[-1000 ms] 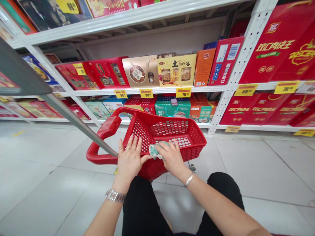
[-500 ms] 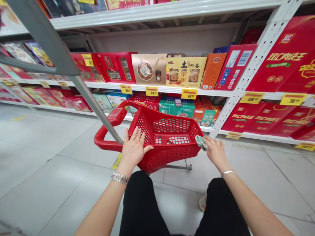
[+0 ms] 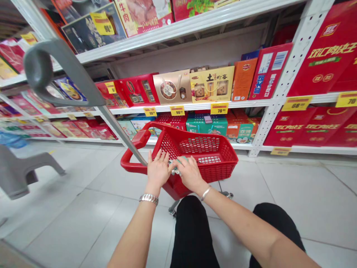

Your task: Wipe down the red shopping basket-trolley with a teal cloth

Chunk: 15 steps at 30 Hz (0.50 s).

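The left hand point(image 3: 158, 172) lies open on the rim of the red shopping basket point(image 3: 220, 172), while the right hand point(image 3: 191, 174) presses a teal cloth point(image 3: 177, 168) beside it, its grip impossible to tell.

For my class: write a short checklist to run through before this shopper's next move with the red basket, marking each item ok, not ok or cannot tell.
1. The left hand rests on the near rim of the red plastic mesh basket: ok.
2. The right hand has a firm hold on the crumpled teal-and-white cloth: cannot tell.
3. The long grey metal pole is apart from the left hand: cannot tell.
4. The grey plastic stool stands well apart from the basket: ok.
5. The metal wheel frame runs free: cannot tell.
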Tool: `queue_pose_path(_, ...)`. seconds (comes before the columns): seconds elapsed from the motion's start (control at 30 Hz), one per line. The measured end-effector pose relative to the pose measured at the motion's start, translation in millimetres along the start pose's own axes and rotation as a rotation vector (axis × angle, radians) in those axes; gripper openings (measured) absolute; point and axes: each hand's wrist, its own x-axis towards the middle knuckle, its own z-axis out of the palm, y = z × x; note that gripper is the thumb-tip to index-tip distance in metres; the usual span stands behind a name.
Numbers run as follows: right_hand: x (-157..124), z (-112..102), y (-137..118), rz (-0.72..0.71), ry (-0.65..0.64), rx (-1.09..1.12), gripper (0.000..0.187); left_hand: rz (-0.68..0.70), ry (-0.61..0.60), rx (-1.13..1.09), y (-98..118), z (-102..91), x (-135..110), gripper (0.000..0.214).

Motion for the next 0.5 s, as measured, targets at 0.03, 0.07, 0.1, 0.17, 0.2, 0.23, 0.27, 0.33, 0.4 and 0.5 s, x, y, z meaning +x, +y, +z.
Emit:
queue_pose_path(0.03, 2.3, 1.1, -2.8, 0.006, -0.03, -0.01, 0.051, -0.006, 0.0, 0.001, -2.2, 1.3, 0.1, 0.058)
queue_pose_path(0.07, 3.4, 1.2, -2.4, 0.011, -0.054, -0.022, 0.051, -0.012, -0.001, 0.004, -4.2, 2.5, 0.2, 0.059)
queue_pose_path(0.1, 3.6, 0.7, 0.4, 0.014, -0.071, -0.033, 0.051, -0.015, -0.004, 0.008, -6.2, 3.4, 0.4, 0.06)
queue_pose_path(0.17, 1.9, -1.7, 10.3, 0.025, -0.093, -0.056, 0.052, -0.015, -0.016, 0.018, -9.9, 4.7, 0.9, 0.061)
queue_pose_path(0.2, 0.1, -3.3, 16.2, 0.037, -0.099, -0.068, 0.053, -0.013, -0.022, 0.022, -11.8, 5.0, 1.2, 0.062)
queue_pose_path(0.23, -2.3, -4.9, 22.3, 0.05, -0.104, -0.08, 0.054, -0.009, -0.027, 0.025, -13.8, 5.2, 1.5, 0.062)
queue_pose_path(0.27, -5.3, -6.6, 28.5, 0.063, -0.107, -0.093, 0.055, -0.004, -0.03, 0.027, -15.9, 5.4, 1.7, 0.062)
queue_pose_path(0.33, -12.7, -10.4, 41.4, 0.078, -0.109, -0.12, 0.056, 0.003, -0.029, 0.033, -20.9, 6.3, 2.1, 0.061)
queue_pose_path(0.4, -21.8, -14.2, 55.5, 0.091, -0.105, -0.147, 0.055, 0.008, -0.019, 0.036, -26.7, 8.1, 2.2, 0.061)
queue_pose_path(0.5, -37.6, -19.3, 81.9, 0.1, -0.093, -0.187, 0.061, 0.023, -0.005, 0.029, -35.7, 11.9, 2.1, 0.058)
